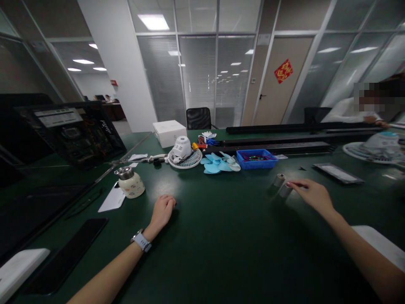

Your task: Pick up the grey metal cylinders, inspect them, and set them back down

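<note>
My right hand [311, 194] reaches out over the table, its fingertips pinching the top of a small grey metal cylinder [285, 191]. Just left of that stands a second grey cylinder [279, 180] of similar size, with a short stub on top. What exactly these cylinders are is too small to tell. My left hand [163, 210], with a watch on its wrist, rests on the dark green tabletop [215, 236]; its fingers are curled in a loose fist and I see nothing in them. A cream flask [132, 185] with a metal lid is the nearest thing to it.
Along the back lie a white fan part [182, 154], light-blue fan blades [218, 164], a blue tray [257, 159] of coloured wires and a white box [170, 133]. Long black bars [284, 147] lie behind. A person [344, 110] sits at the far right. A keyboard-like black slab [68, 253] lies left.
</note>
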A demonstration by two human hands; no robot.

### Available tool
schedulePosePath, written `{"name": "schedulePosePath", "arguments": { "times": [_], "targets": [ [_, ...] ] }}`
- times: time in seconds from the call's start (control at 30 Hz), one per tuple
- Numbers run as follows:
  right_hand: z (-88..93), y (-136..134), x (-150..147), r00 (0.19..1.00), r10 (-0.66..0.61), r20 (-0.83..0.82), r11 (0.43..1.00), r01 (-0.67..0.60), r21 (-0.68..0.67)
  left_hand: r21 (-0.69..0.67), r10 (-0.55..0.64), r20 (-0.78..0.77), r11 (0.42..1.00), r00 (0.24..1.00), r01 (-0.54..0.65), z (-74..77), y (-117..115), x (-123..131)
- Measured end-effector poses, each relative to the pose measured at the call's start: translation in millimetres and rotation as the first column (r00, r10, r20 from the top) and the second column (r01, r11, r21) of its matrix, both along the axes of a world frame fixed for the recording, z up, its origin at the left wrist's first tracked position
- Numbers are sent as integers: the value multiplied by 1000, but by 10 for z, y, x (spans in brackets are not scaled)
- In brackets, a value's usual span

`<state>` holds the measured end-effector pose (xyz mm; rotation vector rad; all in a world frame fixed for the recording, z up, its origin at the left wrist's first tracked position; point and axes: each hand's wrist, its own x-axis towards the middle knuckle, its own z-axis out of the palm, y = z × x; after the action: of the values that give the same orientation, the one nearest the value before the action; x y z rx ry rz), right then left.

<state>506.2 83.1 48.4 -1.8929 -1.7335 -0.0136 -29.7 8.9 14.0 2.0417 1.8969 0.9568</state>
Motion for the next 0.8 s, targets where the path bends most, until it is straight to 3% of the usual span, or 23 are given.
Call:
{"name": "schedulePosePath", "arguments": {
  "times": [0.13, 0.33, 0.53, 0.63, 0.8],
  "targets": [
    [-20, 5, 11, 1000, 28, 3, 1000, -28, -14, 5, 9, 0, 1000, 1000, -9, 17, -5, 12],
    [-40, 6, -39, 1000, -2, 14, 995, 1, 95, 9, 14, -2, 1000, 1000, -14, 36, -14, 25],
    [-20, -12, -79, 1000, 28, -10, 999, -29, -33, -8, 3, -26, 1000, 1000, -3, 28, -7, 18],
    [45, -1, -59, 1000, 1, -11, 1000, -1, -23, 3, 1, -37, 1000, 999, 0, 22, -1, 18],
    [170, 321, -41, 998, -68, 16, 993, 69, -99, 5, 15, -21, 1000, 1000, -15, 14, -2, 18]
  ]
}}
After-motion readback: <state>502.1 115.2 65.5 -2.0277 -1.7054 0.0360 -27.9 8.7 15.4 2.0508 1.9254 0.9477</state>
